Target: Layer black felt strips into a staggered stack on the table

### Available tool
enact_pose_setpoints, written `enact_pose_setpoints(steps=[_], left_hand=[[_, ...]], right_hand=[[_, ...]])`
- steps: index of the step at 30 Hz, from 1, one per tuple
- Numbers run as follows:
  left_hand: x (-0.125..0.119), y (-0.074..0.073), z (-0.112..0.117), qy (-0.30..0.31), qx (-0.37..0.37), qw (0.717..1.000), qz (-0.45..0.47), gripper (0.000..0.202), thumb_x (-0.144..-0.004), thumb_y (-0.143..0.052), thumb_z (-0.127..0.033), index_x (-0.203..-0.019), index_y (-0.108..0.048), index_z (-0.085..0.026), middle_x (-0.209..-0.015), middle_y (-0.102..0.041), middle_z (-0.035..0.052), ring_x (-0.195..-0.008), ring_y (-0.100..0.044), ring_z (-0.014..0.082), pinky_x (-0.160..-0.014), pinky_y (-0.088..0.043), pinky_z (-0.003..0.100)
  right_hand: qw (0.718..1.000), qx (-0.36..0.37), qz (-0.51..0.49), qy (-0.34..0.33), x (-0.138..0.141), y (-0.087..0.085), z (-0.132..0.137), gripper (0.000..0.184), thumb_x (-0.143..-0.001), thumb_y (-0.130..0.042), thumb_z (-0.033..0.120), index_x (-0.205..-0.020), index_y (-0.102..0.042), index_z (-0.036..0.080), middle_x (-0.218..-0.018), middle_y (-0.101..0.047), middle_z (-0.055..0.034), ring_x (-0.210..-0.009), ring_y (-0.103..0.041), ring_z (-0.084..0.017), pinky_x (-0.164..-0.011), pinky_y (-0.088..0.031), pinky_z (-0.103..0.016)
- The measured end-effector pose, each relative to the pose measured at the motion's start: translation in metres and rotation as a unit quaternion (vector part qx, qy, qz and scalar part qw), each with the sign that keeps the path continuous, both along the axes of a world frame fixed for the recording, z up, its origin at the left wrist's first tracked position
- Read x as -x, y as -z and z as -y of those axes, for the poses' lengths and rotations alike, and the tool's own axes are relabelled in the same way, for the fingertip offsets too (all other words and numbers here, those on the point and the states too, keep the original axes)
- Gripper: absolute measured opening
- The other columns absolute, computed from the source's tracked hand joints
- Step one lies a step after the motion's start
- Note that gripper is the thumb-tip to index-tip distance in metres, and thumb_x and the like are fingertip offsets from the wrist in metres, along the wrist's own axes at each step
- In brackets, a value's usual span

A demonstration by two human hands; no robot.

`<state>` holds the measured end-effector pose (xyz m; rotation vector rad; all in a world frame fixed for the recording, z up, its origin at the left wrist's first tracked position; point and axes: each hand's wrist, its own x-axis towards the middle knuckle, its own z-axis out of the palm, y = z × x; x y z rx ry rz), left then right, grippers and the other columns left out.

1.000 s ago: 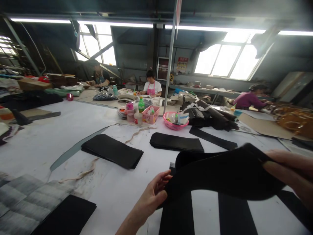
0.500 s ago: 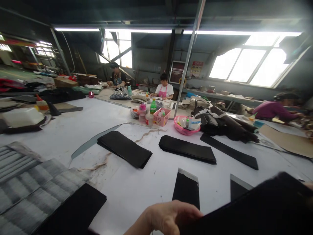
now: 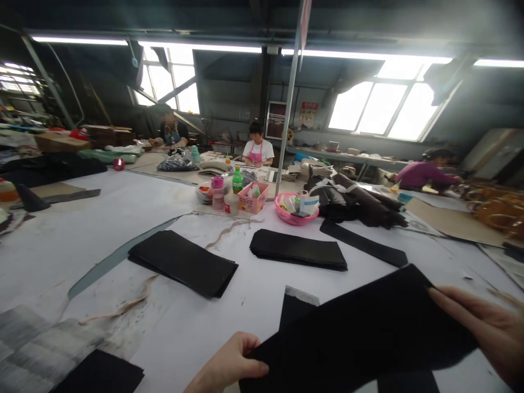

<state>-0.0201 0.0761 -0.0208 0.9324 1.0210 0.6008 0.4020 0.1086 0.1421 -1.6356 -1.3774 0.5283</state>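
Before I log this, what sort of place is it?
Likely a manufacturing workshop: stacks of black sheets on a long white table, workers seated beyond, and the left hand and right hand holding a large black sheet.

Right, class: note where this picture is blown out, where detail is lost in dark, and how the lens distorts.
Head view: the windows glare white, with haze over the ceiling; head view: the sheet between left hand and right hand is featureless black; head view: wide-angle stretch tilts the pole.
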Motion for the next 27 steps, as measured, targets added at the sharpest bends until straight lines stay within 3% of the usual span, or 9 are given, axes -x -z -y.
enact_pose_setpoints(steps=[3,5,8,10,12,15,20,24,27], left_hand=[[0.006,0.001,-0.020,-0.083,0.004,0.997,-0.004,0.027,-0.061,-0.080,-0.029,-0.078,-0.066,-0.015,-0.069,-0.068,0.0000,-0.064,-0.062,0.0160,-0.058,-0.042,0.025],[0.011,-0.005,-0.039,-0.106,-0.005,0.994,0.014,0.033,-0.062,-0.082,-0.034,-0.084,-0.067,-0.014,-0.077,-0.071,0.0034,-0.070,-0.066,0.0193,-0.064,-0.048,0.028],[0.017,-0.023,-0.081,-0.136,-0.045,0.989,0.025,0.041,-0.063,-0.082,-0.037,-0.092,-0.067,-0.013,-0.085,-0.073,0.0068,-0.081,-0.068,0.0235,-0.075,-0.053,0.033],[0.021,-0.035,-0.116,-0.161,-0.071,0.984,0.012,0.042,-0.063,-0.083,-0.035,-0.094,-0.067,-0.012,-0.085,-0.073,0.0070,-0.081,-0.069,0.0241,-0.075,-0.055,0.033],[0.024,-0.045,-0.158,-0.185,-0.088,0.979,0.013,0.043,-0.063,-0.083,-0.032,-0.096,-0.066,-0.012,-0.083,-0.073,0.0068,-0.077,-0.069,0.0226,-0.074,-0.056,0.033],[0.025,-0.051,-0.224,-0.242,-0.126,0.962,-0.007,0.043,-0.062,-0.083,-0.026,-0.097,-0.064,-0.012,-0.082,-0.073,0.0059,-0.075,-0.069,0.0199,-0.071,-0.057,0.030],[0.012,-0.021,-0.299,-0.275,-0.131,0.949,-0.077,0.040,-0.062,-0.081,-0.024,-0.093,-0.059,-0.012,-0.073,-0.070,0.0031,-0.068,-0.068,0.0168,-0.064,-0.057,0.027],[0.000,0.014,-0.311,-0.239,-0.119,0.950,-0.164,0.040,-0.058,-0.080,-0.016,-0.091,-0.057,-0.012,-0.064,-0.066,0.0013,-0.059,-0.066,0.0199,-0.049,-0.054,0.028],[-0.002,0.026,-0.312,-0.232,-0.152,0.936,-0.217,0.041,-0.066,-0.073,-0.016,-0.103,-0.055,-0.014,-0.074,-0.069,0.0021,-0.064,-0.067,0.0183,-0.051,-0.052,0.024]], right_hand=[[0.982,0.144,-0.113,-0.044,-0.003,0.036,-0.014,0.025,-0.070,-0.073,0.052,-0.084,-0.077,0.031,-0.092,-0.074,-0.0090,-0.088,-0.070,-0.031,-0.075,-0.058,-0.035],[0.973,0.169,-0.139,-0.069,-0.002,0.060,-0.027,0.030,-0.071,-0.072,0.052,-0.085,-0.076,0.026,-0.091,-0.074,-0.0086,-0.090,-0.069,-0.031,-0.077,-0.057,-0.035],[0.979,0.152,-0.123,-0.057,0.001,0.091,-0.057,0.036,-0.070,-0.071,0.055,-0.077,-0.072,0.019,-0.073,-0.070,-0.0053,-0.072,-0.067,-0.024,-0.059,-0.055,-0.028],[0.985,0.136,-0.099,-0.035,0.002,0.107,-0.084,0.040,-0.070,-0.069,0.057,-0.069,-0.068,0.017,-0.055,-0.058,-0.0001,-0.050,-0.054,-0.015,-0.042,-0.041,-0.022],[0.989,0.114,-0.091,-0.011,0.003,0.119,-0.116,0.044,-0.069,-0.067,0.060,-0.064,-0.063,0.016,-0.048,-0.048,0.0034,-0.042,-0.043,-0.010,-0.038,-0.031,-0.021],[0.993,0.079,-0.077,0.042,0.006,0.136,-0.170,0.050,-0.067,-0.063,0.065,-0.064,-0.060,0.016,-0.049,-0.049,0.0024,-0.044,-0.044,-0.011,-0.041,-0.032,-0.022],[0.990,0.063,0.007,0.123,0.009,0.177,-0.242,0.042,-0.069,-0.061,0.059,-0.065,-0.065,0.017,-0.057,-0.061,-0.0030,-0.055,-0.055,-0.017,-0.048,-0.036,-0.026],[0.977,0.090,0.102,0.164,0.006,0.203,-0.266,0.020,-0.070,-0.066,0.040,-0.068,-0.069,0.021,-0.069,-0.068,-0.0058,-0.068,-0.062,-0.023,-0.055,-0.037,-0.029],[0.970,0.104,0.149,0.163,0.002,0.210,-0.273,0.016,-0.075,-0.064,0.036,-0.080,-0.072,0.023,-0.079,-0.071,-0.0056,-0.076,-0.063,-0.025,-0.059,-0.038,-0.031]])
